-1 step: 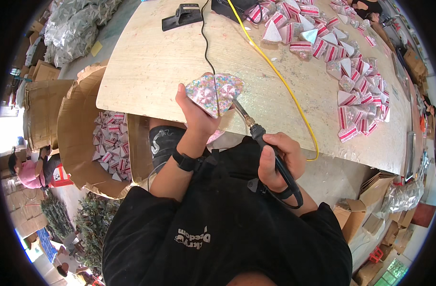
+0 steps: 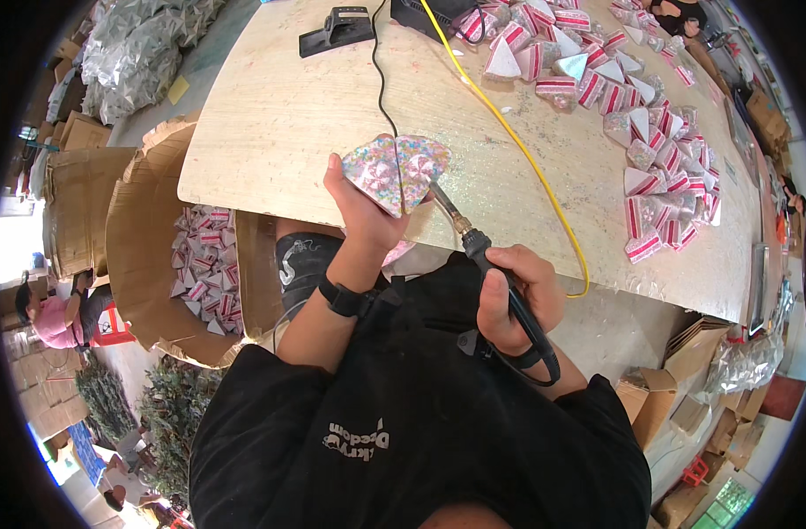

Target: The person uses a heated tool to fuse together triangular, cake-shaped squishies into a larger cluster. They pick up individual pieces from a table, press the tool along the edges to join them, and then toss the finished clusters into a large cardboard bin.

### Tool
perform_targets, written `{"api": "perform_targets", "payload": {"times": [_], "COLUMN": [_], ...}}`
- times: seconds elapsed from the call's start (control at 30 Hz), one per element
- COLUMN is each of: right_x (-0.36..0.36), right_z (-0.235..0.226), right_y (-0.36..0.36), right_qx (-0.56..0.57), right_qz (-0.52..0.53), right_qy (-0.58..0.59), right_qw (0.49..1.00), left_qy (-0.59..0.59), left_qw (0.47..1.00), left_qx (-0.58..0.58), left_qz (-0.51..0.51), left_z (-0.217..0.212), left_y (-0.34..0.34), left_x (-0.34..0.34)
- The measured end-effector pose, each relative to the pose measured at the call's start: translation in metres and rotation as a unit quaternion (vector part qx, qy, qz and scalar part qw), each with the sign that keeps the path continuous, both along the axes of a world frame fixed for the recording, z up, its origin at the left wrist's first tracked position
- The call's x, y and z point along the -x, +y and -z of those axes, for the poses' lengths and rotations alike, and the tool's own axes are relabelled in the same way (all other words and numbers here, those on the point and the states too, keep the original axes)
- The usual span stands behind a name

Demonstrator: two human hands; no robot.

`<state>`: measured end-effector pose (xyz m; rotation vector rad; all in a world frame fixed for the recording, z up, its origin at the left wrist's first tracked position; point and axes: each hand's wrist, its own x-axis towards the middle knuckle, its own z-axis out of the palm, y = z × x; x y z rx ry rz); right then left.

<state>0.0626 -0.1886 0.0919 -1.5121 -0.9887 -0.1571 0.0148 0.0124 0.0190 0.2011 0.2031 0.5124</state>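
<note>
My left hand [image 2: 367,212] is wrapped round two wedge-shaped fake cake slices with pastel sprinkles and pink-and-white swirls. The left slice [image 2: 373,176] and the right slice [image 2: 422,164] sit side by side with a thin dark line between them. Closed round a black handle, my right hand [image 2: 524,300] holds a soldering iron [image 2: 456,219] with a brass collar and metal barrel. Its tip meets the lower right edge of the right slice; whether it touches, I cannot tell. The fingers under the slices are mostly hidden.
Many wrapped cake slices [image 2: 636,225] cover the table's [image 2: 279,115] right side. A yellow cable [image 2: 526,150] and a black cord [image 2: 381,84] cross it. At the back stand a black holder [image 2: 337,33] and a dark device [image 2: 420,16]. Left, an open cardboard box [image 2: 147,256] contains more slices.
</note>
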Motion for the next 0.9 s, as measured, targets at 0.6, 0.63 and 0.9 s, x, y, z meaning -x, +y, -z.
{"api": "perform_targets", "payload": {"times": [0.6, 0.63, 0.9], "right_x": [-0.005, -0.004, -0.002], "right_z": [-0.010, -0.011, -0.011], "right_y": [0.000, -0.001, 0.002], "right_qx": [0.040, 0.047, 0.054], "right_qz": [0.020, 0.023, 0.035], "right_qy": [-0.028, -0.030, -0.019], "right_qw": [0.999, 0.998, 0.998], "left_qy": [-0.011, 0.003, 0.016], "left_qw": [0.970, 0.966, 0.953], "left_qx": [-0.205, -0.222, -0.263], "left_qz": [-0.132, -0.134, -0.147], "left_z": [-0.004, -0.002, 0.000], "left_y": [-0.008, -0.010, -0.007], "left_x": [-0.004, -0.002, -0.002]}}
